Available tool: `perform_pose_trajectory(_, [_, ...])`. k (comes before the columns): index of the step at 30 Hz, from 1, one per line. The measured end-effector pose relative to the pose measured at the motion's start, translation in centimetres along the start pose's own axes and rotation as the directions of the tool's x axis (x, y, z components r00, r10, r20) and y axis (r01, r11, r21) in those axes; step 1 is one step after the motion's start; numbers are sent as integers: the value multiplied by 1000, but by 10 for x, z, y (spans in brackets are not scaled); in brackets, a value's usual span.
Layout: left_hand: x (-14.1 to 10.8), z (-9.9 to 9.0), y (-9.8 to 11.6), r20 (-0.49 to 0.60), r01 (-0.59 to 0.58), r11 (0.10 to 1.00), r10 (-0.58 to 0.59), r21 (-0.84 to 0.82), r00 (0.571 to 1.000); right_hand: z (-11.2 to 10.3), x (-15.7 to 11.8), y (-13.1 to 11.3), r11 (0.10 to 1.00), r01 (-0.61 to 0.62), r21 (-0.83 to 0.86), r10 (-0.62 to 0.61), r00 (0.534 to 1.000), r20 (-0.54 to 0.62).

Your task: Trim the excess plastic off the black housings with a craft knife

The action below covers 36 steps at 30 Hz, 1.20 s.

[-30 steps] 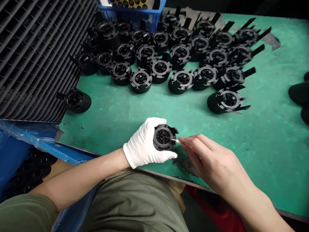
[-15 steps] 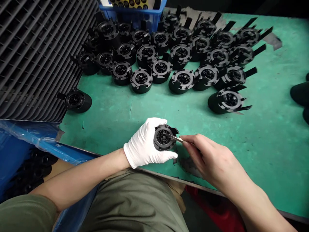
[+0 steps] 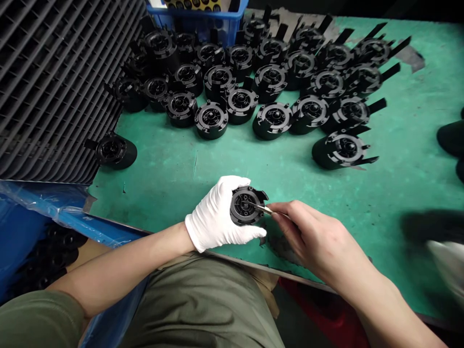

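Observation:
My left hand (image 3: 217, 217), in a white glove, is wrapped around the side of a black round plastic housing (image 3: 247, 212), whose ribbed end face points up toward me. My bare right hand (image 3: 315, 232) pinches a slim pointed metal tool (image 3: 264, 209) that looks like tweezers. Its fine tip reaches over the middle of the housing's face; whether it touches cannot be made out. The lower body of the housing is hidden by the glove and its own rim.
Several similar black housings (image 3: 273, 118) stand in rows across the back of the green tabletop (image 3: 174, 164). One (image 3: 116, 151) stands at left beside a black grid rack (image 3: 61, 87), another (image 3: 339, 149) at right. A blue bin (image 3: 203, 21) sits behind. A blurred white shape (image 3: 447, 263) enters at right.
A blurred white shape with something dark has come in at the right edge. My hands, the housing and the tool have barely moved.

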<state>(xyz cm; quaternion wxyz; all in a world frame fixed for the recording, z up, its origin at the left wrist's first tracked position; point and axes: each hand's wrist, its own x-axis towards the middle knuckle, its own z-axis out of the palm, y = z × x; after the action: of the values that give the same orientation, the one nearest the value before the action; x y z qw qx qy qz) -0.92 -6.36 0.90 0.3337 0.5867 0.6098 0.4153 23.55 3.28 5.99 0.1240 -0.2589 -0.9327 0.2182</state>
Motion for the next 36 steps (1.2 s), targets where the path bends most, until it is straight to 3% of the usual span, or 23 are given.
perform_pose_trajectory(7, [1,-1,1,5,15,1000,-15,-1,1000,-1,2,-1,1000,-18,5,18,1000,22])
perform_pose_trajectory(12, [1,-1,2,3,3,1000,-3,10,1000,-3,2,-2,997,-25,-78,27,999,31])
perform_pose_trajectory(18, [0,-1,0,2,-7,1000,7,11,1000,-4,0,4,932,137,-336,-131,991,39])
perform_pose_trajectory(27, [0,-1,3,-2,-9,1000,9,2,1000,-13,13,-6,849,289,-442,-335,942,-28])
perform_pose_trajectory(31, [1,-1,4,0,12,1000,-12,0,1000,-9,10,-5,840,276,-468,-325,945,-26])
perform_pose_trajectory(36, [2,-1,4,0,17,1000,-17,-2,1000,-2,5,1,948,116,-297,-146,986,-81])
